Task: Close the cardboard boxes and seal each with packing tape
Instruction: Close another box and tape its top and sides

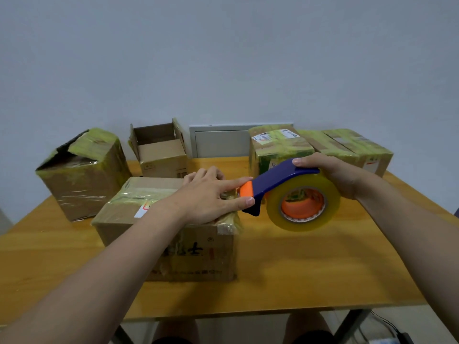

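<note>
The right grip (332, 175) is curled over the top and far side of the tape dispenser (275, 181), thumb on its blue handle, and holds it in the air just off the right end of the near cardboard box (198, 254). The tape roll (303, 202) faces the camera. The left grip (206, 197) lies palm down on the right end of that box's top. Its index finger and thumb are stretched out either side of the dispenser's orange nose, tips against it in a light pinch, and the other fingers bend over the box's far edge. Both forearms reach in from the near edge, the left crossing above the box.

The box sits left of centre on the surface (298, 264), flaps down, with tape across its top. Bare wood runs along the near edge and fills the right half beneath the dispenser.

By the far left corner a taped box (82, 175) stands tilted. Beside it at the far edge is an open box (161, 150) with its flaps up. Along the far right edge three sealed boxes (278, 145) stand side by side, touching.
</note>
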